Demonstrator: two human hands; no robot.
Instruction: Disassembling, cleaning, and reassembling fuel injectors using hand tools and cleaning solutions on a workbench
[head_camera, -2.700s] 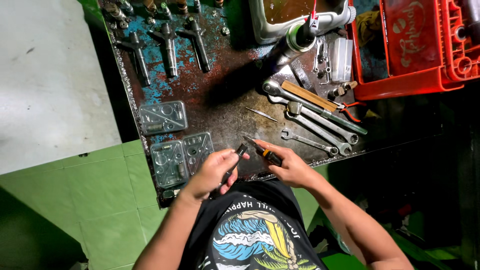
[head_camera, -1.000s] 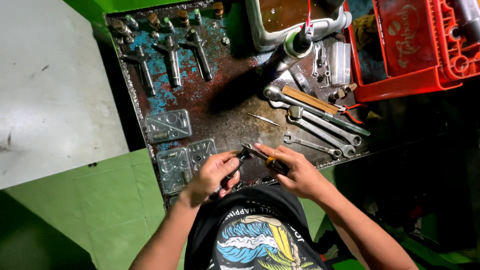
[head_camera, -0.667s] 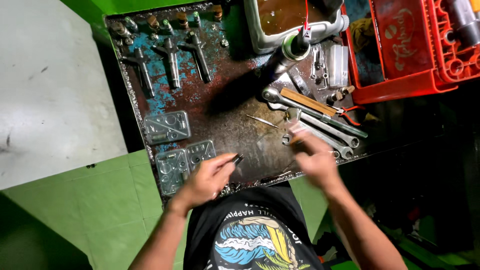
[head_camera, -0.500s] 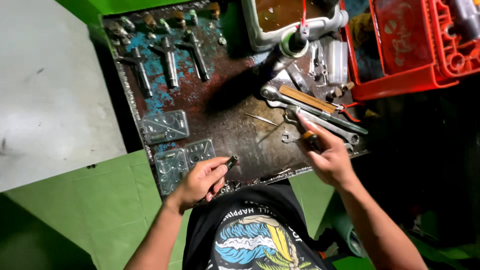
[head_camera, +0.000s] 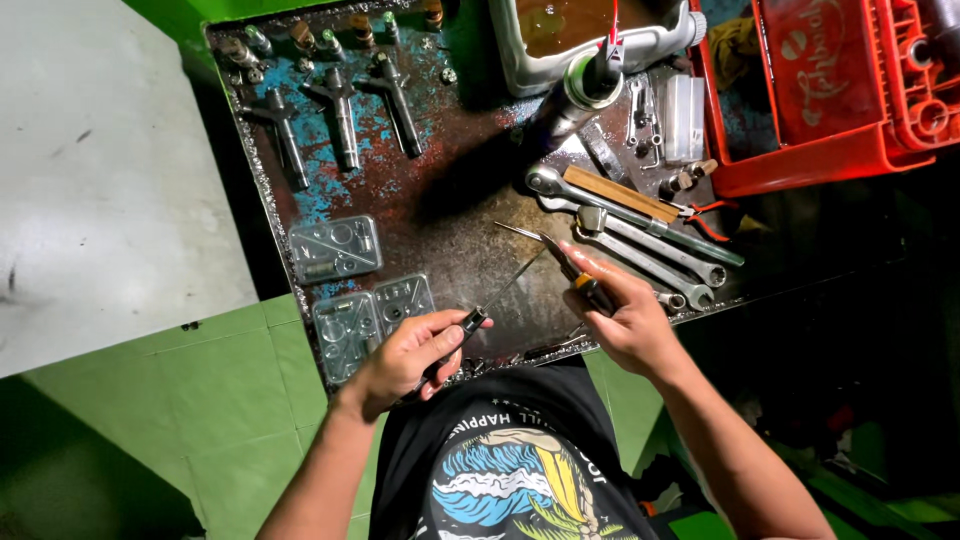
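Item one, as I log it from my remote station: left hand (head_camera: 412, 357), fingers curled tight around the dark handle of a thin screwdriver (head_camera: 497, 300), whose slim shaft runs up and to the right over the stained metal tray (head_camera: 440, 190). Item two: right hand (head_camera: 622, 318), closed on the orange-and-black grip of a pair of pliers (head_camera: 572, 272), the nose pointing up and left so that its tip sits just beside the screwdriver's tip; I cannot tell whether the two touch. Both tools are held above the near edge of the tray, in front of my black printed shirt (head_camera: 520, 460). Item three: clear plastic parts trays (head_camera: 336, 248), one further in and two near the left hand. Item four: three dark injector-like parts (head_camera: 340, 115) laid side by side at the tray's far left. Item five: several wrenches (head_camera: 640, 235) lying just beyond the right hand. Item six: a red plastic crate (head_camera: 850, 85) at the far right.
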